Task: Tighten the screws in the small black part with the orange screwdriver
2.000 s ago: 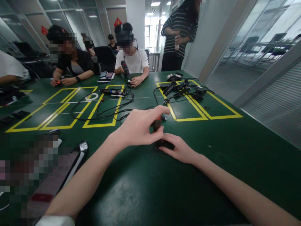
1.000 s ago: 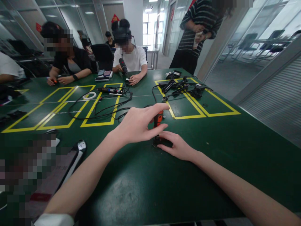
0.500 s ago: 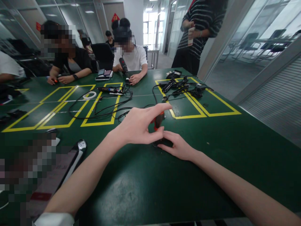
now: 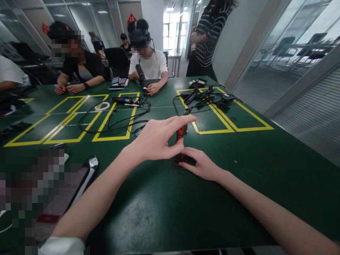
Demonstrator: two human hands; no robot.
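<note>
My left hand (image 4: 156, 140) curls round a red and black screwdriver (image 4: 181, 132) that stands nearly upright. Thumb and fingers lie along its handle, and the index finger reaches out past it to the right. The screwdriver's lower end is hidden behind my fingers. Just below, my right hand (image 4: 203, 164) keeps thumb and fingers closed on a small flat black part (image 4: 188, 160) lying on the green table (image 4: 212, 216). Most of that part is covered, so its kind cannot be made out.
Black cables (image 4: 196, 97) lie bunched beyond my hands, across yellow tape outlines. Left of them are a corded tool (image 4: 123, 100) and a white ring (image 4: 102, 106). A phone-like device (image 4: 90, 170) lies near my left forearm. A co-worker opposite holds a power screwdriver (image 4: 140, 72).
The screwdriver's handle has turned in my left hand, so more of its red side shows. My right hand stays in place. The standing person in stripes has moved left.
</note>
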